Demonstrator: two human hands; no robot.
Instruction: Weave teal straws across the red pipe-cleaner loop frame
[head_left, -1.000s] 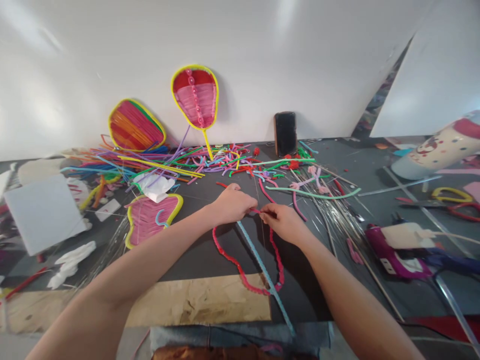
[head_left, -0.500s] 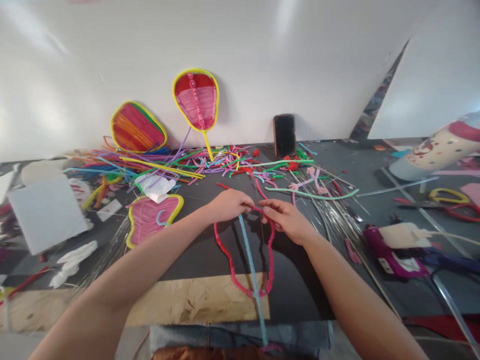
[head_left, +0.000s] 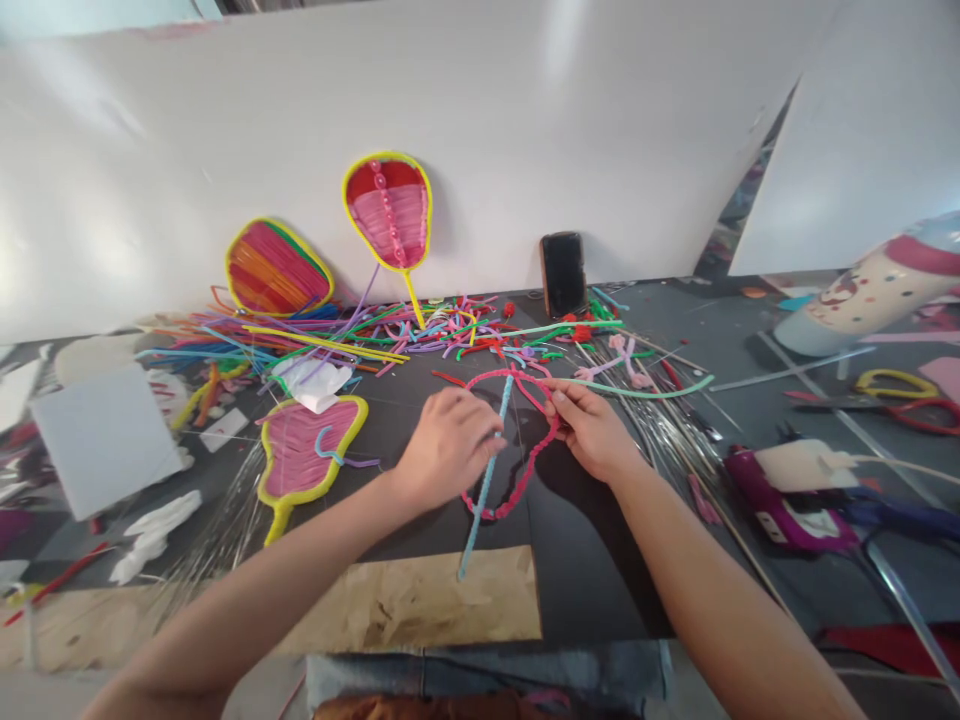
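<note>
A loop of crinkled red-pink pipe cleaner [head_left: 517,490] is held just above the dark table, with a straight light blue pipe cleaner [head_left: 480,510] lying lengthwise across it. On the loop's upper right side, the thumb and fingers of my right hand [head_left: 592,428] pinch the pink pipe cleaner. My left hand [head_left: 450,445] covers the loop's left side, its fingers curled and the tips closed at the blue pipe cleaner. Left of my hands lies a pink fan-shaped piece [head_left: 311,450] with a yellow fuzzy border and a bent blue piece on top.
Two yellow-edged fan shapes, one red and pink [head_left: 390,210], lean on the white board. A phone [head_left: 564,273] stands there too. Loose pipe cleaners [head_left: 360,335] pile along the back. Scissors [head_left: 892,400], a magenta device [head_left: 784,510] and a dotted bottle [head_left: 870,295] sit at right.
The loop and blue pipe cleaner have moved up and away from me, and the blue one now tilts. My left hand has left the loop's top, moving slightly down; my right hand shifted right.
</note>
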